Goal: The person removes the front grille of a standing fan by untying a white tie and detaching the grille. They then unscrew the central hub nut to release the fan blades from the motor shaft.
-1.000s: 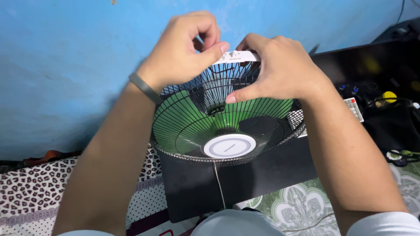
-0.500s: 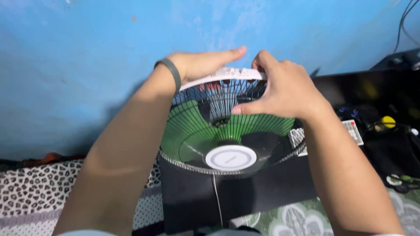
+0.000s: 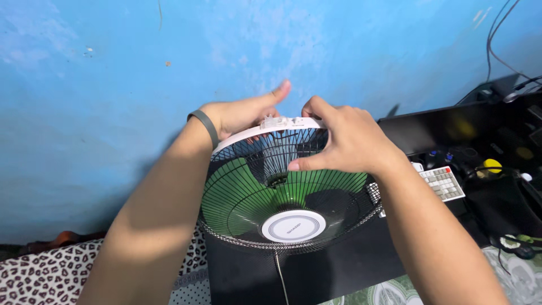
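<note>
Your left hand [image 3: 240, 116] sits at the far top edge of the fan guard [image 3: 248, 197], fingers curled down behind the white rim band [image 3: 271, 125] and thumb stretched out flat along its upper side, so the band is loosely pinched rather than tightly clamped. Your right hand [image 3: 350, 141] lies just beside it on the same stretch of band, forefinger hooked over the top near the small clip [image 3: 272, 120] and thumb pressed against the black wires below, a half-closed hold on the rim and grille together. The clip sits between your two hands, touching the band. Below your grip the grille curves toward you, with the green blades [image 3: 237, 186] behind the wires and the round white centre cap [image 3: 293, 226] nearest your body. A thin cord [image 3: 280, 277] hangs down from under the cap. Off to the right of your right wrist lies a keyboard [image 3: 443, 183], well apart from the fan, on a dark desk. Behind your hands is the blue wall [image 3: 113, 85]
</note>
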